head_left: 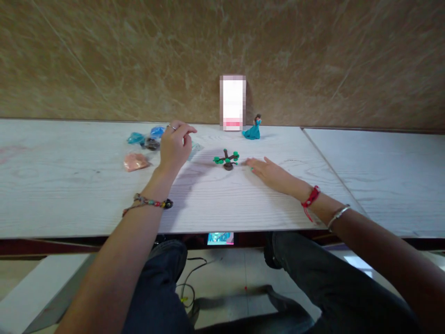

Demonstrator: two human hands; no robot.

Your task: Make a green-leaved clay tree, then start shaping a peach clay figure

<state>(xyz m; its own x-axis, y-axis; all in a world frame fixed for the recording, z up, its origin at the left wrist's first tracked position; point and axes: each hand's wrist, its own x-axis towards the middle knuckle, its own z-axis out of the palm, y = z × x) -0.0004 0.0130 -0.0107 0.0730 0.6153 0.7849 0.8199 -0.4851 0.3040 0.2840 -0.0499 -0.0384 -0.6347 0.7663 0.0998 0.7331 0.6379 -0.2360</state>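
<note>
My left hand (176, 144) is raised over the table with its fingers curled in and the thumb close to them; whatever is between them, if anything, is too small to make out. Beside it lies a clear plastic bag (195, 149) with something pale green. My right hand (266, 173) rests palm down, fingers stretched out. A small green spot (252, 169) shows at its fingers. Between the hands stands a small brown clay tree (227, 160) with green tufts on its branches; the right fingertips are just beside it, and neither hand grips it.
Bags of peach clay (135, 161), teal clay (136, 138), dark brown clay (152, 144) and blue clay (157, 132) lie left. A phone-like screen (232, 102), blurred, leans on the marbled wall (313, 55). A figurine in a teal dress (252, 131) stands beside it on the white table (208, 208).
</note>
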